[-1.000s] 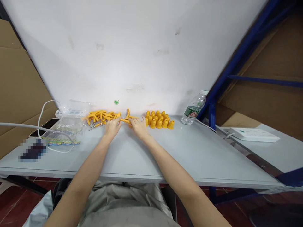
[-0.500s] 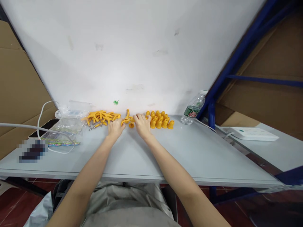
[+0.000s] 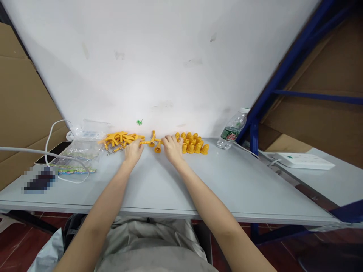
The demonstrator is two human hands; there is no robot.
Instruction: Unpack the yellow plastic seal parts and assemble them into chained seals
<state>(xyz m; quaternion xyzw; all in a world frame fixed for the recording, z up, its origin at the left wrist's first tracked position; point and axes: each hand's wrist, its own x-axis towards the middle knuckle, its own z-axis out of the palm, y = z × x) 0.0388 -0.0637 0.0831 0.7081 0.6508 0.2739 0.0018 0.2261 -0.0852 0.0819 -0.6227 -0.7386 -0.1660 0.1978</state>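
Branched piece stretched between both hands

I have the yellow piece near the far side of the counter, in the gap between the two hands. It runs crosswise, with one arm toward each hand and a forked part rising toward the wall. My left hand has its fingers closed in a pinch on the left arm of it. My right hand has curled fingers at the other arm; the fingertips are partly hidden, so I cannot tell whether they grip it or only touch. Just in front of the piece sits a yellow cone, its open end toward me.

Beside my left hand lies a heap of more branched parts, with little metal chains at its near edge. Beside my right hand, yellow cups stand close together in rows.

Further left I see clear bags, a phone partly covered by a white cable, and a dark item too pixelated to name. Well to the right, a bottle stands by the wall, and beyond the counter a white power strip lies on another surface.
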